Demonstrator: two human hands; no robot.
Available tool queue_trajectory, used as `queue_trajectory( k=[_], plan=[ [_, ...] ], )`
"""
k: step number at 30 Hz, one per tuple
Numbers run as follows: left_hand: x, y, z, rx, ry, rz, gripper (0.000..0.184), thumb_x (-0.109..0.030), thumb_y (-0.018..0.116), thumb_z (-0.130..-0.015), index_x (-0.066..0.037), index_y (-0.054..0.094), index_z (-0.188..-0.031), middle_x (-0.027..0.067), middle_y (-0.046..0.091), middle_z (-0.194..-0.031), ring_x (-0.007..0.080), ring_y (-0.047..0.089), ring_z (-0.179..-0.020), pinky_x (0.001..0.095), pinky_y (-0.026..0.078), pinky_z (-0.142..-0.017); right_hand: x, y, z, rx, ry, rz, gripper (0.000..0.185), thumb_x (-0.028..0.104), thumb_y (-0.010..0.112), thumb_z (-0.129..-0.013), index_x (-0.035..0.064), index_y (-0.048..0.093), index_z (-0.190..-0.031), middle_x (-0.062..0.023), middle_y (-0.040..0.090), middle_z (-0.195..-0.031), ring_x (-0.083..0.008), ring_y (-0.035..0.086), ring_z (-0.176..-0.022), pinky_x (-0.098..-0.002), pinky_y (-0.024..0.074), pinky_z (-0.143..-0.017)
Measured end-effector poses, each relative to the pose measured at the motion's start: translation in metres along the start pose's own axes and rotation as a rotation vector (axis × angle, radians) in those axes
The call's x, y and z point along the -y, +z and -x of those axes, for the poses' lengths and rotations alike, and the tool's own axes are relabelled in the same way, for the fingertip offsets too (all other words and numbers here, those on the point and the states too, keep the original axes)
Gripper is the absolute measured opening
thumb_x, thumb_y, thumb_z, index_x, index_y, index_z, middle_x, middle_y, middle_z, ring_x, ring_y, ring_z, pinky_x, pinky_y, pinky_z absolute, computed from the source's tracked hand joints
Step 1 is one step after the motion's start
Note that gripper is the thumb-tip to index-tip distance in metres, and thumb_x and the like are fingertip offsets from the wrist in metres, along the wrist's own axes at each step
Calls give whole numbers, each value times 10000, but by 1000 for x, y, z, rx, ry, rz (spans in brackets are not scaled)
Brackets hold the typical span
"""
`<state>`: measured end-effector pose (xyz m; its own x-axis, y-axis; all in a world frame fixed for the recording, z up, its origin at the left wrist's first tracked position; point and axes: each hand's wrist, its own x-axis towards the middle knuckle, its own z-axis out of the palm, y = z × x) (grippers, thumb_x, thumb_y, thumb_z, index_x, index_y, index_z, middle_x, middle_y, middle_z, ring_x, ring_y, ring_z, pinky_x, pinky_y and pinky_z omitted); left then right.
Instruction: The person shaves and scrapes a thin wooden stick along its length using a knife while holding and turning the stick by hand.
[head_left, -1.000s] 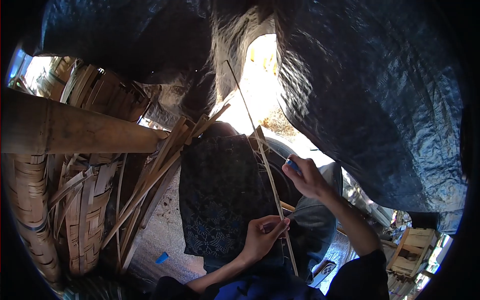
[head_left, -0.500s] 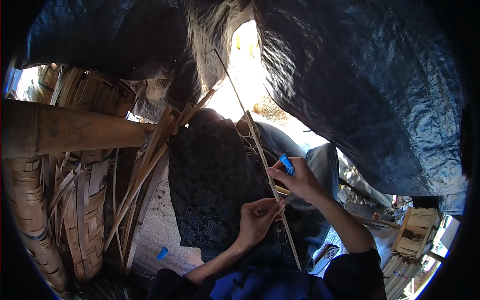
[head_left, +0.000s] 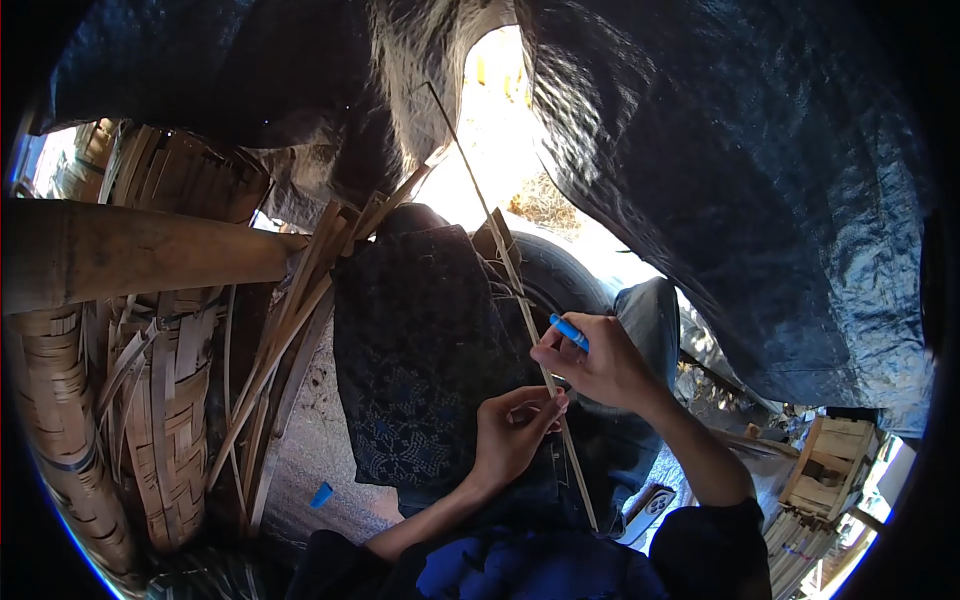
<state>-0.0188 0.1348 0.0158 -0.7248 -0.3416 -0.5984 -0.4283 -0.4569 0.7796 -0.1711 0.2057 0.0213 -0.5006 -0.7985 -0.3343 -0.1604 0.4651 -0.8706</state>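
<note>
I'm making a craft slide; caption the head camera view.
Left hand pinching a long thin strip, right hand gripping a blue handle beside it.

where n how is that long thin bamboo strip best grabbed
Probably pinch the long bamboo strip across its narrow width, on the pale lower stretch, coming from the left as the left hand does. Its upper end looks darker, thinner and likely to bend.

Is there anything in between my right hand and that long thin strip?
Nothing visible: the right hand, holding a blue object, has its fingertips by the strip. The left hand pinches the strip lower down.
</note>
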Motion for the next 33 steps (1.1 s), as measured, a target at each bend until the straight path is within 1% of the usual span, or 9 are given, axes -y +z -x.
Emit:
queue_trajectory(
  k=[5, 7, 13, 16, 17, 19, 23, 25, 33],
  plan=[
    [3, -2, -3, 58, 11, -19, 253, -188, 651, -860, 29, 650, -990, 48, 657, -774, 80, 612, -685, 221, 509, -638, -13, 3, 9, -51, 49, -138, 257, 216, 663, -823, -29, 622, -755, -73, 583, -575, -53, 517, -549, -256, 398, -488],
    [-4, -7, -5, 126, -24, -13, 253, -172, 645, -862, 42, 643, -996, 77, 665, -805, 101, 616, -731, 242, 519, -694, -18, 2, 7, 17, 157, -286, 220, 197, 698, -800, -15, 639, -804, -13, 602, -653, -41, 514, -587, -225, 398, -507],
    [-12, -11, -4, 176, -72, 41, 243, -170, 612, -887, 39, 643, -1007, 44, 651, -780, 72, 590, -721, 221, 489, -682, -17, -2, 4, 136, 341, -642, 199, 181, 711, -784, -2, 641, -748, 17, 562, -623, -22, 466, -554, -210, 357, -484],
    [-6, -11, -2, 192, -39, -10, 239, -160, 599, -895, 44, 639, -1015, 44, 651, -785, 74, 590, -721, 221, 490, -671, -20, 2, 4, 61, 123, -348, 209, 181, 707, -780, -7, 632, -731, 9, 543, -582, -26, 456, -531, -218, 351, -464],
    [-5, -10, -1, 194, -40, -12, 239, -160, 599, -895, 44, 639, -1015, 44, 651, -785, 74, 590, -721, 221, 490, -671, -15, 0, 6, 58, 124, -350, 209, 181, 707, -780, -7, 632, -731, 9, 543, -582, -26, 456, -531, -218, 351, -464],
    [-3, -7, -1, 131, 24, -43, 233, -148, 608, -888, 46, 639, -1013, 43, 651, -786, 74, 597, -725, 219, 491, -659, -2, -6, 10, 0, 74, -32, 220, 187, 696, -781, -19, 628, -742, -18, 546, -557, -29, 456, -527, -232, 360, -460],
    [-4, -7, 1, 123, -8, -59, 240, -136, 638, -864, 62, 635, -1001, 80, 654, -803, 98, 610, -734, 224, 500, -665, 5, 3, 17, -67, 47, -19, 238, 203, 679, -788, -27, 626, -760, -46, 557, -548, -34, 487, -543, -239, 398, -486],
    [-10, -8, 2, 88, 0, -162, 229, -128, 644, -859, 54, 635, -998, 75, 651, -800, 96, 608, -733, 228, 501, -674, 11, 5, 18, -108, 31, -59, 241, 190, 629, -787, -37, 601, -713, -129, 596, -586, -154, 594, -541, -316, 462, -536],
    [-18, -16, -7, 91, -18, 69, 227, -135, 628, -869, 43, 637, -1008, 69, 659, -810, 109, 622, -730, 244, 511, -689, 7, 9, 24, -91, 89, -122, 241, 198, 639, -781, -37, 609, -737, -129, 597, -601, -147, 607, -575, -299, 459, -531]
  ],
)
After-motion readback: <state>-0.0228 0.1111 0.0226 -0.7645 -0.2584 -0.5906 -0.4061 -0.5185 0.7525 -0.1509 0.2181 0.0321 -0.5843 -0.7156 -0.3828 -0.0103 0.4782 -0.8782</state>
